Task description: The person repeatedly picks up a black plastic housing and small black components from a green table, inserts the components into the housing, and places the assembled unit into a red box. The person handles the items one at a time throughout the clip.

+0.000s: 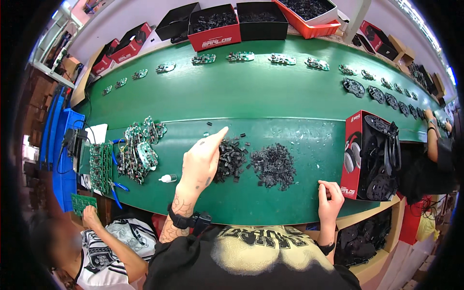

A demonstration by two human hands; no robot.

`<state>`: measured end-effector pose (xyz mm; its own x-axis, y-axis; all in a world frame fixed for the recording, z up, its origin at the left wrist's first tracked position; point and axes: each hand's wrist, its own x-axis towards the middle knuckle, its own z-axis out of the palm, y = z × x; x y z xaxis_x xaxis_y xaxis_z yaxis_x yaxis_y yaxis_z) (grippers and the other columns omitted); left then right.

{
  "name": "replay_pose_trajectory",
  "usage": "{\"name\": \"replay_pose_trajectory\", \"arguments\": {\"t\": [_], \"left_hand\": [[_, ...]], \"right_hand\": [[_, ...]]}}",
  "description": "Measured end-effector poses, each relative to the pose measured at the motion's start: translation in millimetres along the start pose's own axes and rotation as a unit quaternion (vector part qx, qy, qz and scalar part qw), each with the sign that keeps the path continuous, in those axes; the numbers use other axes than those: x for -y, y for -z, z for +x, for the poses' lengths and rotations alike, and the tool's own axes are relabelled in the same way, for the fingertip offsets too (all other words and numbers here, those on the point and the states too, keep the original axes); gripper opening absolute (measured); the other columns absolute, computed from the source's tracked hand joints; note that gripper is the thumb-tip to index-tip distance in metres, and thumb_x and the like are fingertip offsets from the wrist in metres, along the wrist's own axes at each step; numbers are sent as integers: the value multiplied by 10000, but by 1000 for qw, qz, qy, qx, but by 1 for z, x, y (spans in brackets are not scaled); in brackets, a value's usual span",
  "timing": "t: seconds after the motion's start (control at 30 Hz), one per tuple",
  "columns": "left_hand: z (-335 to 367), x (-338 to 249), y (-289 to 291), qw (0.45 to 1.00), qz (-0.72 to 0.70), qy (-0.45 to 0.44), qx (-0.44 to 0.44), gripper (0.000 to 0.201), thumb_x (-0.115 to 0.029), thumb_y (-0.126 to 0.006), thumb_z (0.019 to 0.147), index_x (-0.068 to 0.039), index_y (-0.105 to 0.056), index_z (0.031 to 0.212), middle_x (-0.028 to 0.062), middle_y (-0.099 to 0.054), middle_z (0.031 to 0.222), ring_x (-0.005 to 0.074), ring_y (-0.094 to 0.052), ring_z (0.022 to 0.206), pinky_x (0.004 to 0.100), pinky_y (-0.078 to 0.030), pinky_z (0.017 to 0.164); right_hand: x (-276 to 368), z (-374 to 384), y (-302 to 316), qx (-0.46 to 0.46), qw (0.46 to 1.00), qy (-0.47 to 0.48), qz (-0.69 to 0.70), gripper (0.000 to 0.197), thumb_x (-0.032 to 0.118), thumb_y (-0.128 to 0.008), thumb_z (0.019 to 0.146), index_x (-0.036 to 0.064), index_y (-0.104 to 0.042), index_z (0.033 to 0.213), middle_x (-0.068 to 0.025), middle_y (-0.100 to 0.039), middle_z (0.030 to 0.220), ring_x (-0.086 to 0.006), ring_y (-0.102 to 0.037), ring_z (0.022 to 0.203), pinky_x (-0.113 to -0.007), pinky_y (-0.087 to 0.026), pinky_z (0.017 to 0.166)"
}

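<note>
My left hand (200, 162) hovers at the left edge of a pile of small black plastic parts (231, 158), hiding some of it. Its fingers are drawn together, pointing away to the right; whatever is between them is too small to make out. Just right of that pile lies a second heap of finer black pieces (273, 166). My right hand (330, 199) is by the near edge of the green bench (270, 208), thumb and fingers curled into a pinch. What it holds, if anything, cannot be named. A small white bottle (168, 178) lies left of my left wrist.
Green circuit boards (240, 56) line the far bench, with black shells (354, 87) at right. Heaped boards (137, 154) and blue-handled pliers (116, 193) lie left. A red box (353, 157) of black parts stands right. A co-worker's hand (90, 216) holds a board; another person works far right.
</note>
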<state>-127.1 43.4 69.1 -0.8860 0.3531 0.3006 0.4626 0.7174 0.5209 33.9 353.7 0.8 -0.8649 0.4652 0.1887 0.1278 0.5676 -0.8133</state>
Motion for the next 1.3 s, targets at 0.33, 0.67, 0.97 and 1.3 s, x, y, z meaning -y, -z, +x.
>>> {"name": "replay_pose_trajectory", "arguments": {"t": [0.33, 0.67, 0.97, 1.3], "left_hand": [[207, 25, 2, 996, -66, 0, -64, 356, -223, -508, 924, -28, -599, 1208, 180, -679, 1067, 297, -640, 994, 364, -474, 896], [429, 246, -41, 971, 227, 18, 73, 615, -488, -351, 967, 28, -685, 971, 284, -644, 1056, 405, -598, 1083, 488, -445, 941], [462, 212, -70, 771, 483, -174, 378, 500, -154, -414, 905, -147, -419, 1405, 0, -413, 1450, 149, -334, 1342, 279, -222, 1115], [483, 232, -95, 937, 199, -82, 275, 480, -340, -540, 909, 7, -557, 1240, 211, -604, 1248, 295, -597, 1134, 361, -454, 992]], "right_hand": [[6, -3, 2, -18, 1000, -11, 4, 81, -7, -627, 860, -7, -694, 905, -59, -598, 770, -95, -532, 580, -227, -403, 503], [0, 7, 4, -46, 999, -13, 20, 85, 15, -661, 830, 12, -715, 896, -62, -641, 758, -99, -555, 565, -234, -434, 512], [-3, 3, 3, -48, 998, -39, 12, 96, -11, -678, 814, 5, -712, 902, -51, -631, 745, -76, -514, 516, -222, -403, 471], [0, 1, 2, -57, 997, -53, 4, 99, -18, -673, 811, 7, -706, 901, -54, -628, 746, -87, -530, 520, -230, -418, 475]]}}
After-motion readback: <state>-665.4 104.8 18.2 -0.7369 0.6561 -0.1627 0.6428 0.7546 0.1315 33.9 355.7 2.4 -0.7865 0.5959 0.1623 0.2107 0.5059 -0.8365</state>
